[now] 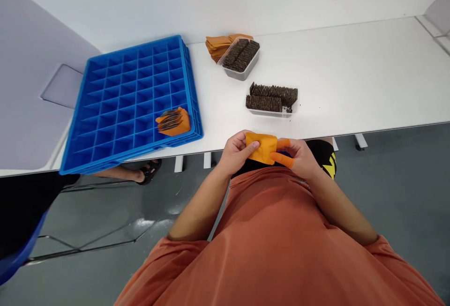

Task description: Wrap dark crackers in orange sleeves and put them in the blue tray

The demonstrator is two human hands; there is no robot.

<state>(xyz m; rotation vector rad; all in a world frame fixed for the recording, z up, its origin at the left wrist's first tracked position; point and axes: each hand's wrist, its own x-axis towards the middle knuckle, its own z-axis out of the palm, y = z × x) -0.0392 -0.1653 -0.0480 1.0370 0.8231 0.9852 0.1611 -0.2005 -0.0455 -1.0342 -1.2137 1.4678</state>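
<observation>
Left hand (236, 153) has thumb and fingers pinched on a small orange pouch (262, 150) over the lap, right hand's (303, 158) orange finger cots (282, 160) sit apart at its edge, can't tell if they're gripping. Plastic tub (270, 114) of dark slices (265, 103) beyond, blue divided crate (195, 114) leftward.

- Orange packet (266, 148), centre: matt, paper-like
- Blue crate (193, 93), left: smooth plastic, faint sheen
- Tubs (242, 75), upper centre: clear smooth plastic
- Dark pieces (263, 103) inside: rough, matt
- Floor (149, 203), lower left: smooth, glossy

Tubs (269, 114) on table (351, 76) beyond pouch (264, 150), crate (192, 93) left
</observation>
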